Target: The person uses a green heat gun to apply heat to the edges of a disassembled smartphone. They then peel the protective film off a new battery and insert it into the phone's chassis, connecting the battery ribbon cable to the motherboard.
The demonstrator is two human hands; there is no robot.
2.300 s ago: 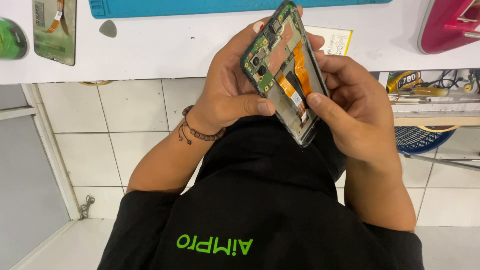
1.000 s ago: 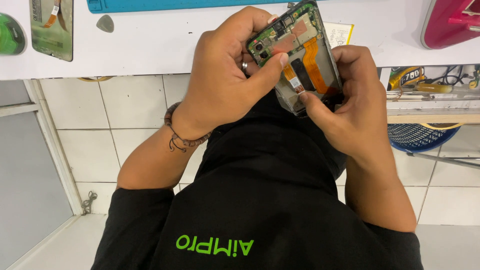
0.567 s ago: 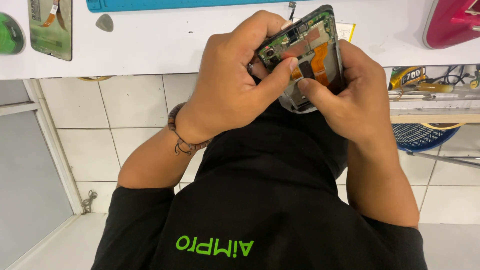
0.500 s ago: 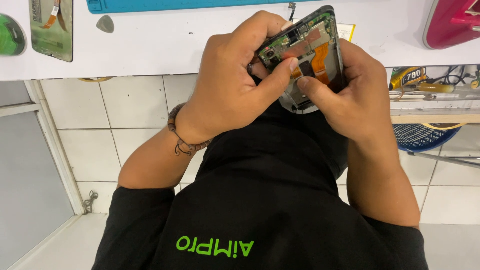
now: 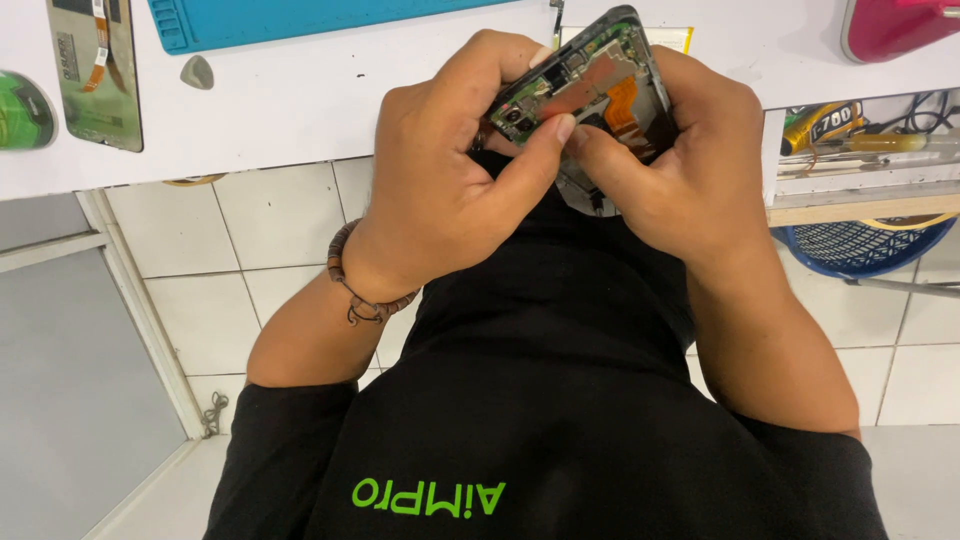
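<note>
An opened smartphone point(image 5: 590, 75) with its back cover off shows a green circuit board and an orange flex cable. My left hand point(image 5: 450, 190) grips its left side, thumb pressed onto the board near the camera. My right hand point(image 5: 690, 170) wraps the right side, with thumb and forefinger pinching at the middle of the board beside the flex cable. The phone is held above my lap, at the edge of the white workbench point(image 5: 300, 100). Much of the phone is hidden by my fingers.
On the bench lie a blue work mat point(image 5: 300, 15), a phone screen panel point(image 5: 95, 70), a grey pick point(image 5: 197, 72), a green object point(image 5: 20, 110) and a pink item point(image 5: 900, 25). A shelf with tools point(image 5: 860, 150) and a blue basket point(image 5: 860, 245) are at right.
Both hands lifted the phone up towards the bench edge and closed in over it. My fingers now cover more of the board, with both thumbs meeting at its middle.
</note>
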